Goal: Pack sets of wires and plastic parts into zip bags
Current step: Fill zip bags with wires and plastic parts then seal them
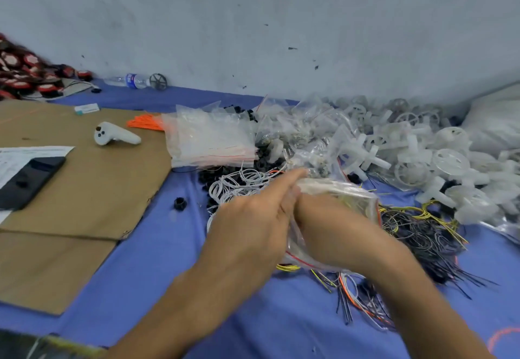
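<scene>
Roughly mid-sheet on the blue sheet (168, 260), right hand (332, 226) grips the zip bag (351, 198) to steady it over the loose wires (416, 235) while left hand (253, 218), fingers straight, presses its edge, probably sealing, though blur hides the contact.

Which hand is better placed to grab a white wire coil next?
Probably the left. The left hand, fingers straight, lies right beside the white wire coils; the right hand is farther off, against the zip bag, its fingers hidden.
</scene>
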Motion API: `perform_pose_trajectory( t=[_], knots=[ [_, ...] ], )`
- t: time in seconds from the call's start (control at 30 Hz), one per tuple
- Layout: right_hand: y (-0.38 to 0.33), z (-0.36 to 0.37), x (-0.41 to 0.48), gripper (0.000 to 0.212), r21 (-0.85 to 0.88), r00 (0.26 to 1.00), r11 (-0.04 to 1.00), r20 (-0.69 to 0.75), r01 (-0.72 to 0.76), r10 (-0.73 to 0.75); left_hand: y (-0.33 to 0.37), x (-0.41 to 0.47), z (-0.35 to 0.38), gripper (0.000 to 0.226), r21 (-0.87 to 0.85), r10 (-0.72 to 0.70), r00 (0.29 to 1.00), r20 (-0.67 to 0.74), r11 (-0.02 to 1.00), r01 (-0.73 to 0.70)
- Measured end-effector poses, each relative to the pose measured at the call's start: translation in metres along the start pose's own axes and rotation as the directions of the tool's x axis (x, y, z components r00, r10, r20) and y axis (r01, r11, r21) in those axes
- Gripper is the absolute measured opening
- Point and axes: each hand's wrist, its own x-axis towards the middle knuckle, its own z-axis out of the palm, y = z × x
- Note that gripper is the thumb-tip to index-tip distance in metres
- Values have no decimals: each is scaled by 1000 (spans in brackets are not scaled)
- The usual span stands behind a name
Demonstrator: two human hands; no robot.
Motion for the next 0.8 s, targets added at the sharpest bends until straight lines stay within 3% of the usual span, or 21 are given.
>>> perform_pose_trajectory(
  t=[0.13, 0.23, 0.27, 0.3, 0.37, 0.43, 0.5, 0.63, 0.8],
  knots=[
    [-9, -48, -48, 30, 84, 945, 964, -235, 252, -226, -12, 27, -9, 34, -169, -18, 992, -122, 986, -3],
    [0, -52, -73, 27, 441, 866, 839, -496, 317, -67, -22, 55, -15, 27, -287, -98, 986, -137, 956, 55],
    [7, -45, -71, 22, 498, 854, 820, -520, 283, 21, -23, 65, -17, 25, -293, -102, 984, -144, 955, 56],
    [16, -37, -66, 16, 520, 872, 830, -481, 202, 90, -22, 74, -20, 24, -300, -105, 983, -148, 952, 56],
    [44, -11, -56, 18, 489, 948, 872, -261, -32, 182, -19, 90, -26, 25, -332, -108, 980, -167, 942, 47],
    [76, 24, -50, 19, 244, 968, 952, -126, -183, 218, -14, 102, -33, 23, -359, -76, 979, -188, 933, 4],
    [98, 63, -42, 19, 117, 972, 968, -52, -222, 229, -12, 106, -34, 22, -353, -26, 983, -183, 935, -41],
    [110, 120, -27, 26, 138, 951, 951, -102, -276, 291, -19, 87, -20, 27, -221, -5, 994, -112, 975, -20],
    [114, 136, -19, 23, 147, 916, 929, -171, -340, 363, -27, 62, -7, 31, -157, -49, 999, -24, 987, 45]
  ],
)
